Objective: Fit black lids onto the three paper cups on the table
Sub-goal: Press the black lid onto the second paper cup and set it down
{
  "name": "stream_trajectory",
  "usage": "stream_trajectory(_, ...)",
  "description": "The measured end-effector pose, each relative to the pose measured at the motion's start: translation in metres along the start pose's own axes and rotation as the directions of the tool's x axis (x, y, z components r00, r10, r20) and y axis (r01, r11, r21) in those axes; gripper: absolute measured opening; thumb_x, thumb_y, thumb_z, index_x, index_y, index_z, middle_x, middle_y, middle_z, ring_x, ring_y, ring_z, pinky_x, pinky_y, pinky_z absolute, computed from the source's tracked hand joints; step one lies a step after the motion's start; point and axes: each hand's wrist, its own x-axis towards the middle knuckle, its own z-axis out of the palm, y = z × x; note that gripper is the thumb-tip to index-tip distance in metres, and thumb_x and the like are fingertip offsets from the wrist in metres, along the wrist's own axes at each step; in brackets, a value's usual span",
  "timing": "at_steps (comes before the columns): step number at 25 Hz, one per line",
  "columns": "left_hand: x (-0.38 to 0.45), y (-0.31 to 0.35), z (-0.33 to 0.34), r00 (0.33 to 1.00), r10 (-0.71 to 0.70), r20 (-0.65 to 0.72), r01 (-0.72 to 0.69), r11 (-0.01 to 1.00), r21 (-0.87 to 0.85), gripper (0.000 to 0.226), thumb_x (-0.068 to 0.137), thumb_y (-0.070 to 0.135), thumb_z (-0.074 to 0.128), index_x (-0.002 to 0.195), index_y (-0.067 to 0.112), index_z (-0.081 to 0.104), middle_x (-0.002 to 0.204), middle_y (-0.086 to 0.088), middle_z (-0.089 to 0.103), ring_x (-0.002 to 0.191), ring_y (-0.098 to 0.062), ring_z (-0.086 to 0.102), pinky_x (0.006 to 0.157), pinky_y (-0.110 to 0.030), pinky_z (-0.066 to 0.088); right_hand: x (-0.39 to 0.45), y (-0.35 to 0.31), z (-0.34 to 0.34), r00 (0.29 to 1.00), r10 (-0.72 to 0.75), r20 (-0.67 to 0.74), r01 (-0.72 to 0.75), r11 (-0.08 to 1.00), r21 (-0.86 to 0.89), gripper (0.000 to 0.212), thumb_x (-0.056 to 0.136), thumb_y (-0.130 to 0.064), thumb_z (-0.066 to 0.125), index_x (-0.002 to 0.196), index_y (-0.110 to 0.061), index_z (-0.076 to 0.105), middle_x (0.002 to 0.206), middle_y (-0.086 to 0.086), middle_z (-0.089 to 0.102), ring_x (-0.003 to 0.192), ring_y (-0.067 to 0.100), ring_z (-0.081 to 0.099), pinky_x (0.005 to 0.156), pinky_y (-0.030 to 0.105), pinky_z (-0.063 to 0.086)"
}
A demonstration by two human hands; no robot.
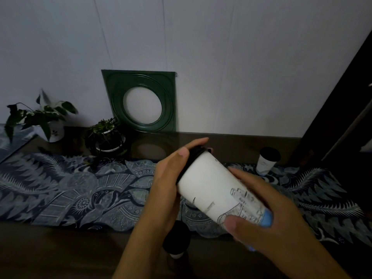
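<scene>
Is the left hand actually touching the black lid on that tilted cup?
Touching. The head view shows the left hand cupped over the black lid, thumb on its rim.

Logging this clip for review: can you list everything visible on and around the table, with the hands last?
held paper cup: 1, white with line drawing, tilted in mid-air between both hands
black lid: 1, on the held cup's mouth; whether fully seated cannot be told
lidded cup: 1, white, black top, standing far right on the cloth
near cup: 1, black top, partly hidden below the left wrist
patterned cloth: 1, blue-grey, across the table
table: 1, dark brown
potted plants: 2, green, back left
green frame: 1, leaning on the wall
left hand: on the lid end
right hand: around the cup's base
</scene>
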Motion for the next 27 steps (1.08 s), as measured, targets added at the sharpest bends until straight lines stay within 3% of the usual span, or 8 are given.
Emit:
stream_trajectory(6,-0.001,-0.001,0.005,0.999,-0.028,-0.038,0.025,0.996,-0.081,0.045,0.091,0.039,0.05,0.118,0.01,0.072,0.112,-0.016,0.076,0.1,-0.026,0.071,0.09,-0.04,0.056,-0.003,-0.007,0.0,0.958,0.239,0.158,-0.286,0.829,0.481,0.074,0.039,-0.05,0.091,0.109,-0.041,0.068,0.096,0.013,0.075,0.056,0.03,0.07,0.042,0.03,0.053)
stream_trajectory(9,0.001,0.001,0.009,0.99,-0.068,-0.123,0.062,0.997,-0.05,0.043,0.087,0.04,0.051,0.107,0.012,0.077,0.105,-0.012,0.078,0.094,-0.022,0.072,0.084,-0.037,0.056,-0.002,-0.007,0.0,0.998,-0.059,-0.014,0.052,0.955,-0.292,0.075,0.053,-0.063,0.071,0.123,-0.065,0.043,0.122,-0.025,0.06,0.094,0.002,0.068,0.062,0.018,0.058)
stream_trajectory(11,0.002,0.002,0.011,0.982,-0.115,-0.148,0.11,0.993,-0.044,0.037,0.086,0.042,0.055,0.1,0.017,0.079,0.104,-0.01,0.078,0.095,-0.023,0.072,0.084,-0.04,0.055,0.001,-0.001,0.0,0.935,-0.347,0.066,0.264,0.561,-0.785,0.083,0.063,-0.065,0.06,0.139,-0.047,0.033,0.133,-0.023,0.051,0.098,0.002,0.063,0.065,0.016,0.058)
stream_trajectory(13,0.003,0.003,0.009,0.98,-0.145,-0.14,0.142,0.989,-0.032,0.034,0.094,0.04,0.055,0.101,0.019,0.079,0.106,-0.011,0.078,0.102,-0.027,0.071,0.09,-0.045,0.055,0.001,0.003,-0.001,0.894,-0.434,0.115,0.317,0.431,-0.845,0.082,0.068,-0.064,0.057,0.142,-0.034,0.035,0.133,-0.01,0.055,0.096,0.007,0.063,0.064,0.023,0.06)
stream_trajectory(18,0.001,0.004,0.002,0.999,-0.025,-0.038,0.026,1.0,0.009,0.044,0.095,0.039,0.043,0.116,0.014,0.073,0.113,-0.013,0.076,0.104,-0.027,0.071,0.089,-0.041,0.057,0.004,-0.019,-0.004,0.998,0.056,0.029,-0.052,0.989,-0.141,0.065,0.054,-0.06,0.07,0.117,-0.059,0.053,0.113,-0.026,0.065,0.088,0.005,0.071,0.058,0.018,0.057)
stream_trajectory(21,0.0,0.004,0.001,1.0,0.027,-0.005,-0.027,0.998,-0.061,0.045,0.095,0.035,0.041,0.117,0.01,0.07,0.115,-0.016,0.073,0.104,-0.027,0.069,0.087,-0.039,0.057,0.006,-0.026,-0.008,0.967,0.223,0.121,-0.25,0.911,0.329,0.043,0.06,-0.039,0.079,0.102,-0.044,0.07,0.098,0.008,0.077,0.059,0.033,0.07,0.043,0.03,0.054)
stream_trajectory(24,0.0,0.004,0.005,0.998,0.003,-0.056,-0.009,0.996,-0.091,0.042,0.093,0.034,0.043,0.109,0.01,0.073,0.111,-0.019,0.074,0.1,-0.028,0.07,0.085,-0.041,0.056,0.005,-0.023,-0.008,0.982,0.176,0.069,-0.189,0.932,0.309,0.036,0.066,-0.039,0.073,0.101,-0.049,0.069,0.101,-0.001,0.076,0.066,0.029,0.073,0.044,0.03,0.055)
stream_trajectory(27,0.003,0.005,0.007,0.981,-0.119,-0.152,0.103,0.989,-0.106,0.037,0.095,0.036,0.049,0.101,0.013,0.078,0.112,-0.021,0.074,0.099,-0.031,0.067,0.083,-0.043,0.053,0.005,-0.018,-0.009,0.977,-0.209,0.026,0.196,0.858,-0.475,0.067,0.062,-0.059,0.068,0.126,-0.054,0.049,0.123,-0.028,0.057,0.104,-0.001,0.061,0.067,0.012,0.055)
